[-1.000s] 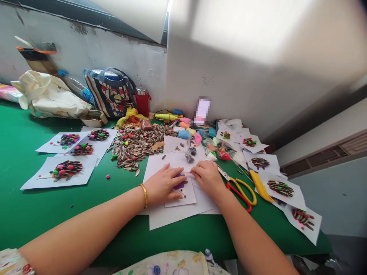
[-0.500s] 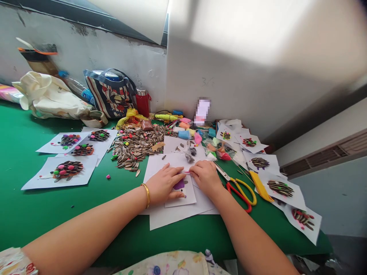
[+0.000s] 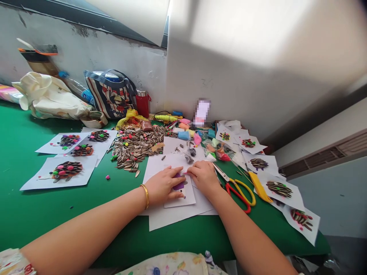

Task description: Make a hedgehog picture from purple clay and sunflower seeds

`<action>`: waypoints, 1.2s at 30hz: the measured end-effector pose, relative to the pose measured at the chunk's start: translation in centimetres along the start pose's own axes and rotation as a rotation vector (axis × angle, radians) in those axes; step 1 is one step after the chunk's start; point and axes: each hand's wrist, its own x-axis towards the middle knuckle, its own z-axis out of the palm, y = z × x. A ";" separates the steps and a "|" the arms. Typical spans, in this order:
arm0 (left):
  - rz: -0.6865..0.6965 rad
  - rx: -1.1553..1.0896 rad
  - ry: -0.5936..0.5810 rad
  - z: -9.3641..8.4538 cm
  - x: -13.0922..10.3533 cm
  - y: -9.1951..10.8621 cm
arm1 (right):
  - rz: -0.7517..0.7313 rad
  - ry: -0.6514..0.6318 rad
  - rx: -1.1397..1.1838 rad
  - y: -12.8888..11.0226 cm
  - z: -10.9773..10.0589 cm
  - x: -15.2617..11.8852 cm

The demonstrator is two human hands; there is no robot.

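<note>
My left hand (image 3: 166,185) lies with fingers spread over a small white card (image 3: 187,199), pressing it onto larger sheets of paper (image 3: 160,221). Between its fingers shows a flat purple clay patch (image 3: 179,186), with small dark dots and a sunflower seed beside it. At the card's upper right, my right hand (image 3: 205,177) has its fingers pinched on a thin pink piece (image 3: 185,173), likely clay, whose tip sticks out to the left. The palm hides the rest of that piece. Red and yellow-handled scissors (image 3: 236,187) lie just right of my right hand.
A heap of sunflower seeds (image 3: 137,145) spreads behind my left hand. Bags of coloured clay (image 3: 219,149) lie farther back. Finished seed-and-clay pictures (image 3: 59,173) rest at left, others (image 3: 279,188) at right, near a yellow clay tool (image 3: 259,187). Cloth bags (image 3: 110,93) stand along the wall.
Both hands stay almost in place over the card. The right fingers shift very slightly at the pink piece; the whole view moves a little.
</note>
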 end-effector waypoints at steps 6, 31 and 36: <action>0.002 -0.017 0.020 0.2 0.0 0.0 | -0.069 -0.022 -0.029 -0.3 0.3 0.4; -0.032 -0.051 0.007 0.0 0.0 0.0 | -0.151 -0.003 -0.125 -0.1 -0.3 -0.3; -0.026 -0.066 0.016 0.0 0.0 -0.1 | -0.129 -0.006 -0.091 0.4 -0.6 -0.5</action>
